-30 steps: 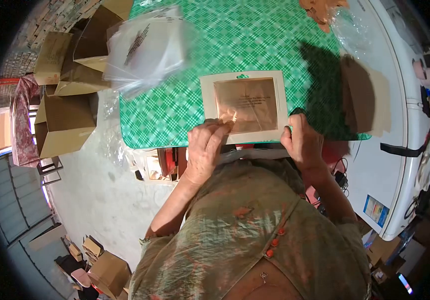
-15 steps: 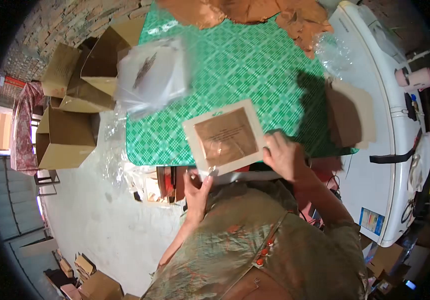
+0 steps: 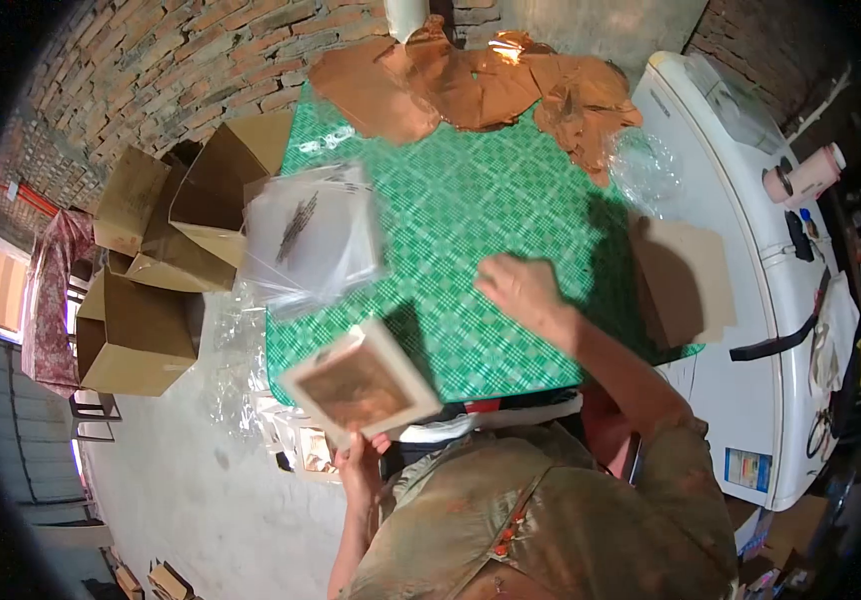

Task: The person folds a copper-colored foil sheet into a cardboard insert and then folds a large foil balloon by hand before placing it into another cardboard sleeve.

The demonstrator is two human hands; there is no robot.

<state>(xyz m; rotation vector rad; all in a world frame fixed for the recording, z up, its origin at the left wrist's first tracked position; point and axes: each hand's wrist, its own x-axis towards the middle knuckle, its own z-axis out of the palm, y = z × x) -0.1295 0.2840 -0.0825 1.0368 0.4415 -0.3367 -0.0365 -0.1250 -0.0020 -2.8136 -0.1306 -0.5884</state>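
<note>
My left hand [image 3: 363,462] grips the lower edge of a white card frame with a copper foil window [image 3: 359,386], lifted off the table's near left corner and tilted. My right hand [image 3: 519,290] hovers over the green checked tablecloth [image 3: 471,210] with its fingers loosely spread and nothing in it. A stack of clear plastic sleeves [image 3: 313,238] lies at the table's left edge, left of the right hand.
Crumpled copper foil sheets [image 3: 471,85] cover the table's far end. A brown card piece [image 3: 686,275] lies at the right edge beside a white appliance [image 3: 751,250]. Open cardboard boxes [image 3: 141,300] stand on the floor to the left, below a brick wall.
The framed card left the table: my left hand carried it down and to the left. My right hand let go of it and moved up over the cloth. The view tilted toward the wall.
</note>
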